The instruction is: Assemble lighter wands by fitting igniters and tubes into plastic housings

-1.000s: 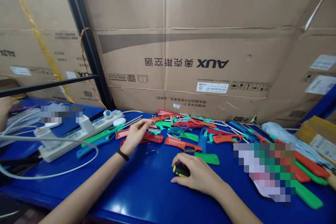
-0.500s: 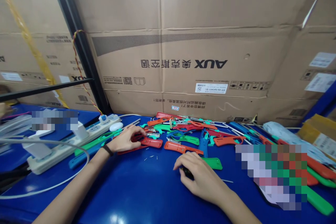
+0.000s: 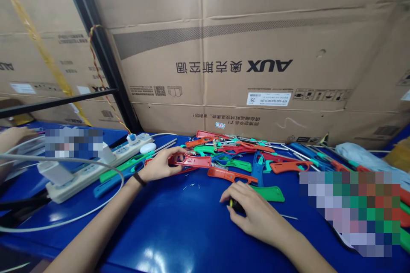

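My left hand (image 3: 160,164) grips a red plastic handle piece (image 3: 195,161) and holds it just above the blue table (image 3: 179,230). A black wristband sits on that wrist. My right hand (image 3: 253,211) rests on the table, fingers curled over a small black and yellow tool (image 3: 236,205) that mostly hides under the palm. Just beyond both hands lies a heap of red, green and blue plastic handle pieces with metal blades (image 3: 243,158). A few tiny metal pins (image 3: 191,186) are scattered on the table between my hands.
A white power strip (image 3: 96,166) with plugs and a grey cable (image 3: 73,217) lies at the left. Large cardboard boxes (image 3: 243,64) wall off the back. A black metal post (image 3: 96,47) stands at the left. Another person's hand (image 3: 11,136) shows at the far left edge.
My left hand reached into the heap, closed on a red handle piece and lifted it. My right hand stayed curled on the small tool, shifting slightly.
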Demonstrator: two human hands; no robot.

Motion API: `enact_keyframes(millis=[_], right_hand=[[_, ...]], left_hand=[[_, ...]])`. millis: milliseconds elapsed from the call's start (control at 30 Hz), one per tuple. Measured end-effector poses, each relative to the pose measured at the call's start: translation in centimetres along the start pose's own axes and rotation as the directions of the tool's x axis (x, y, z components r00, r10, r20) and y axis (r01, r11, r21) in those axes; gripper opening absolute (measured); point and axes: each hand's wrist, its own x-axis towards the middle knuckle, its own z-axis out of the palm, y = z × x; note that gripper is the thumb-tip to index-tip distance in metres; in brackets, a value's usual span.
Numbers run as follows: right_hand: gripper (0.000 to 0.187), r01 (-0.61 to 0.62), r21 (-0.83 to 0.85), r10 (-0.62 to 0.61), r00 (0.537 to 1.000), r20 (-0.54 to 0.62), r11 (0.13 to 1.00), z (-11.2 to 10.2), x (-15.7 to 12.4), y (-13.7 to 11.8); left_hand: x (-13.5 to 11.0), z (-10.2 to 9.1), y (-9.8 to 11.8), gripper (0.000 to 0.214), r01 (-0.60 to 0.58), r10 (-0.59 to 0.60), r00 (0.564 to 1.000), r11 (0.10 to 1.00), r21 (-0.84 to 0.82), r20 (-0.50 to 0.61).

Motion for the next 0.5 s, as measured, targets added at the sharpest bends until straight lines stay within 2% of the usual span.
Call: enact_keyframes(millis=[133, 233, 300, 367, 433, 500], right_hand=[[0.033, -0.039, -0.058, 0.039, 0.999, 0.006, 0.998, -0.4, 0.0, 0.4], [0.032, -0.065, -0.073, 0.065, 0.998, -0.001, 0.995, -0.6, 0.0, 0.8], [0.031, -0.078, -0.069, 0.078, 0.997, 0.007, 0.995, -0.7, 0.0, 1.1], [0.031, -0.091, -0.071, 0.092, 0.996, 0.013, 0.993, -0.7, 0.1, 1.2], [0.031, -0.095, -0.071, 0.096, 0.995, 0.010, 0.993, -0.7, 0.1, 1.3], [0.032, -0.089, -0.067, 0.090, 0.996, 0.006, 0.994, -0.7, 0.1, 1.3]], left_hand=[[-0.3, 1.2, 2.4, 0.033, -0.041, 0.077, 0.984, 0.976, -0.212, 0.163], [-0.4, 1.7, 3.4, 0.043, -0.086, 0.136, 0.965, 0.972, -0.221, 0.223], [-0.4, 1.2, 3.2, 0.051, -0.135, 0.175, 0.965, 0.970, -0.202, 0.193], [-0.3, 0.1, 2.4, 0.044, -0.140, 0.166, 0.976, 0.973, -0.183, 0.139], [-0.1, -1.2, 1.4, 0.028, -0.074, 0.081, 0.995, 0.991, -0.108, 0.064], [-0.1, -2.2, 0.3, 0.028, 0.018, -0.018, 1.000, 1.000, 0.025, -0.022]])
